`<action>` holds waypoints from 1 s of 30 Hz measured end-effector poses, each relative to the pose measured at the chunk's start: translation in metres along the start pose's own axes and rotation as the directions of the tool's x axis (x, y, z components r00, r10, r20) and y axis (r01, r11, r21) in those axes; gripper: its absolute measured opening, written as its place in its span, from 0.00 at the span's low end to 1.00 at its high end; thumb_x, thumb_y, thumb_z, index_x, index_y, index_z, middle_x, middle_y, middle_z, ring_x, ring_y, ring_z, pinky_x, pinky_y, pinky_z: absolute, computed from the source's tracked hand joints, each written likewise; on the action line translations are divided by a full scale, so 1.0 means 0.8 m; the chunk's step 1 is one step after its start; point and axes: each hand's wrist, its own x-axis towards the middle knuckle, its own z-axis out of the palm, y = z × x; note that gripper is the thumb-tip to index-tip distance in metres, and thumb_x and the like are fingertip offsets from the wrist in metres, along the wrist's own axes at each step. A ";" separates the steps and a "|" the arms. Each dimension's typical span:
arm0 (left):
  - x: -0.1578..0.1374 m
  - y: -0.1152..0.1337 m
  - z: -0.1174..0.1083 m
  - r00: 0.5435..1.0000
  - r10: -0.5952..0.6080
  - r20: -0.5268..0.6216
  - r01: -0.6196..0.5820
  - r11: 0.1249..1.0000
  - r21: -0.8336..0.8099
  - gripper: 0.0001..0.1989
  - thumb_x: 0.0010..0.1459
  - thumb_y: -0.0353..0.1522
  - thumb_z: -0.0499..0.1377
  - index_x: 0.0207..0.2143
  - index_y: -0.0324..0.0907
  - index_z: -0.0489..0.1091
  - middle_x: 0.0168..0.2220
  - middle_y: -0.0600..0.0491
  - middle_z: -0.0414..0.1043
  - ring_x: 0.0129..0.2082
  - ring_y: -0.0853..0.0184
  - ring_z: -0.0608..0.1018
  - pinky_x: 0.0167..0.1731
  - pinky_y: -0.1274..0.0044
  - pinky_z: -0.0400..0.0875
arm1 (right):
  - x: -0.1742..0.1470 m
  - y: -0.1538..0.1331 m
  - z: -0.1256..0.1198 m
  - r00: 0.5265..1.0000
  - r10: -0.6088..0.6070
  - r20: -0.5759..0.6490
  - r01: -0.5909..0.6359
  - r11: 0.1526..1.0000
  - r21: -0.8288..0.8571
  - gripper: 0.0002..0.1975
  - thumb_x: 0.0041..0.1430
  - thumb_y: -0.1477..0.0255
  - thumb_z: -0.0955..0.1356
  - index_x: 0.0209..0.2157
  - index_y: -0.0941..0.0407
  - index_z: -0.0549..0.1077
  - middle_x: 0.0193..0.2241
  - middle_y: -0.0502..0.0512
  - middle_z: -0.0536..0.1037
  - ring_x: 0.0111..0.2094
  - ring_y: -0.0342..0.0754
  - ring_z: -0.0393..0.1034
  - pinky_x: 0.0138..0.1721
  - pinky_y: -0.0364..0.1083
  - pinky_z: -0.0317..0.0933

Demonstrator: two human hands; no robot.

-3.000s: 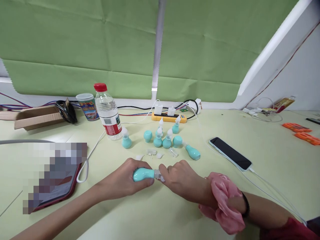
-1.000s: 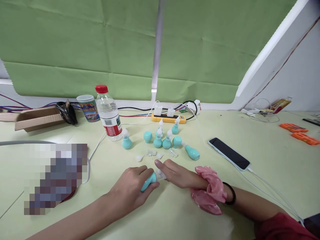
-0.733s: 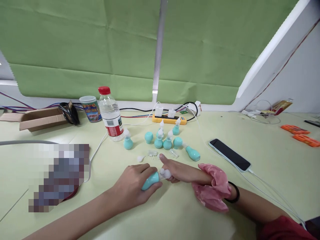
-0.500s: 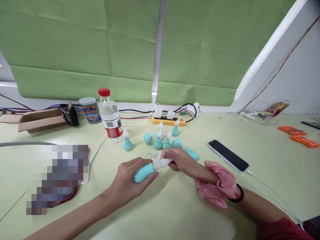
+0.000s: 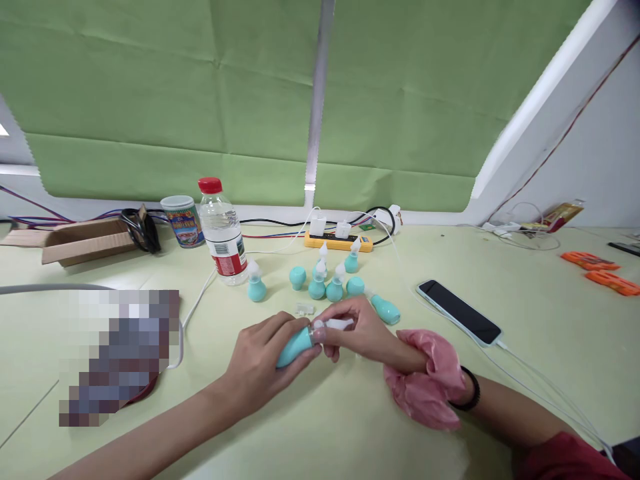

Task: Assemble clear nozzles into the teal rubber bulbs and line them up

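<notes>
Turquoise bulb [image 5: 293, 348] sits in the left hand [image 5: 260, 351], fingers [image 5: 283, 328] curled.

Desk workspace [image 5: 325, 427], home or office unclear: green blinds [image 5: 165, 80], power strip [image 5: 339, 241], phone [image 5: 459, 311].

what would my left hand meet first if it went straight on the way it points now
Most likely the right hand, which grasps the clear tube at the end of the teal bulb in the left hand. The gap looks small, though depth is hard to judge.
</notes>
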 end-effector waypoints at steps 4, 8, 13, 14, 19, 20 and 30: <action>0.006 0.004 -0.011 0.996 -0.054 0.077 0.064 0.988 -0.139 0.28 0.54 0.34 0.50 0.55 0.39 0.43 0.54 0.40 0.50 0.53 0.57 0.57 0.46 0.65 0.60 | -0.008 -0.035 -0.022 0.922 -0.260 -0.286 0.149 0.922 -0.358 0.10 0.44 0.66 0.67 0.22 0.59 0.72 0.17 0.51 0.72 0.15 0.39 0.61 0.14 0.38 0.55; 0.007 -0.012 -0.007 0.982 -0.132 0.138 0.136 0.991 -0.018 0.22 0.55 0.30 0.48 0.53 0.43 0.49 0.56 0.46 0.46 0.54 0.58 0.54 0.49 0.63 0.56 | -0.001 -0.059 -0.100 0.583 -0.672 -0.457 -0.002 0.561 -0.828 0.11 0.43 0.64 0.67 0.19 0.57 0.70 0.16 0.51 0.70 0.19 0.43 0.63 0.21 0.41 0.58; -0.012 -0.042 0.028 0.924 -0.186 0.333 0.121 0.971 0.206 0.22 0.56 0.33 0.47 0.54 0.42 0.51 0.58 0.45 0.43 0.55 0.52 0.51 0.48 0.59 0.55 | 0.029 -0.019 -0.193 0.774 -0.315 -0.549 -0.501 0.225 -0.836 0.14 0.45 0.63 0.64 0.15 0.58 0.66 0.14 0.54 0.68 0.20 0.46 0.64 0.23 0.43 0.55; -0.017 -0.047 0.034 0.908 -0.196 0.370 0.123 0.970 0.212 0.23 0.56 0.33 0.46 0.55 0.43 0.49 0.58 0.46 0.42 0.55 0.51 0.50 0.48 0.58 0.54 | 0.034 -0.008 -0.203 0.805 -0.158 -0.571 -0.546 0.178 -0.819 0.13 0.44 0.63 0.64 0.16 0.58 0.66 0.15 0.56 0.69 0.21 0.48 0.64 0.22 0.43 0.54; -0.031 -0.058 0.047 0.865 -0.205 0.458 0.148 0.976 0.157 0.23 0.58 0.33 0.43 0.56 0.44 0.45 0.58 0.46 0.43 0.56 0.56 0.51 0.50 0.60 0.53 | 0.043 0.015 -0.221 0.841 0.017 -0.541 -0.533 0.193 -0.824 0.14 0.44 0.63 0.65 0.16 0.60 0.67 0.13 0.54 0.69 0.18 0.45 0.64 0.22 0.41 0.55; -0.031 -0.059 0.047 0.867 -0.187 0.463 0.140 0.981 0.135 0.22 0.58 0.32 0.43 0.56 0.43 0.45 0.58 0.46 0.44 0.56 0.58 0.51 0.51 0.61 0.53 | 0.041 0.013 -0.221 0.840 0.015 -0.543 -0.535 0.199 -0.821 0.16 0.44 0.60 0.65 0.18 0.60 0.68 0.13 0.54 0.69 0.18 0.45 0.64 0.22 0.42 0.55; -0.027 -0.066 0.045 0.918 -0.101 0.384 0.114 0.993 -0.011 0.17 0.57 0.24 0.42 0.48 0.40 0.58 0.46 0.49 0.65 0.51 0.63 0.62 0.45 0.70 0.66 | 0.035 -0.001 -0.220 0.813 -0.172 -0.557 -0.538 0.145 -0.830 0.26 0.42 0.54 0.64 0.38 0.60 0.70 0.24 0.58 0.73 0.31 0.53 0.67 0.28 0.45 0.56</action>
